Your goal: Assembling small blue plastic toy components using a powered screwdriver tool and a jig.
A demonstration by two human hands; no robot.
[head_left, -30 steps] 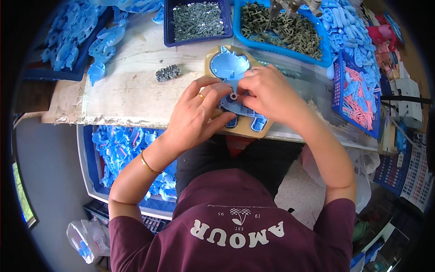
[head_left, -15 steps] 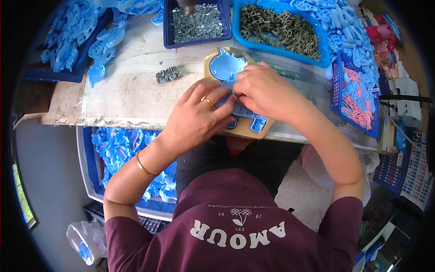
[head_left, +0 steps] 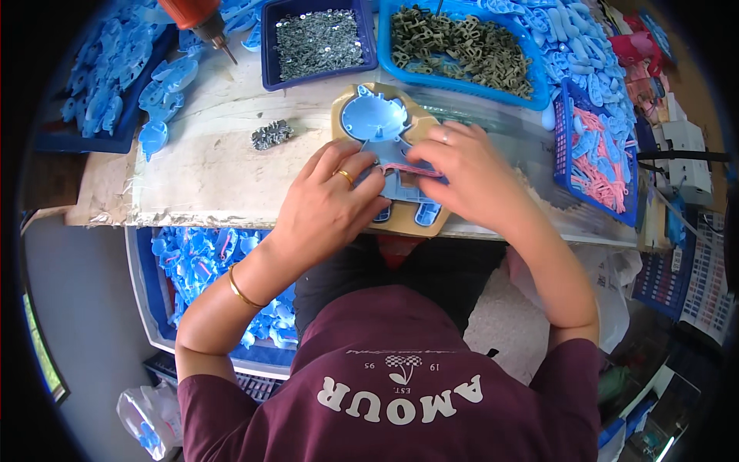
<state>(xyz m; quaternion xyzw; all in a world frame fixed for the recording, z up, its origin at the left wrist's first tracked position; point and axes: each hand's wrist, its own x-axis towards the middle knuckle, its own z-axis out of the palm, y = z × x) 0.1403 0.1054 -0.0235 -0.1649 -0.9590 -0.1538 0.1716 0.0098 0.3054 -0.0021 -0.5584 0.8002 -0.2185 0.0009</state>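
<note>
L to R, we note: dk. blue tray (head_left: 91,143) heaped w/ lt. blue moulded pcs; loose blue shells (head_left: 165,85) beside it; below table level, a blue bin (head_left: 154,289) of similar blue pcs. Driver (head_left: 192,14), orange body, hangs at top, bit angled down to R. Metal clump (head_left: 272,135) on tabletop, near the small-pcs. tray (head_left: 322,77).

L hand (head_left: 331,185): fingers bent, tips at L edge of the blue moulding (head_left: 373,115), just by L end of pink strip (head_left: 412,169); tips partly hidden, so we can't tell if they pinch or only rest.

Moulding lies open side up in tan board (head_left: 402,214), round bowl at far end, two leg-like ends at near edge. Strip lies crosswise over its mid-section, btwn the two hands.

R hand (head_left: 462,169): fingers curled, index on far side of strip, thumb on near side, at strip's R end; we can't confirm a firm pinch.

Beyond R hand, lt. blue tray (head_left: 462,88) of grey-brown clips; far R, blue basket (head_left: 566,142) w/ pink & blue pcs.
</note>
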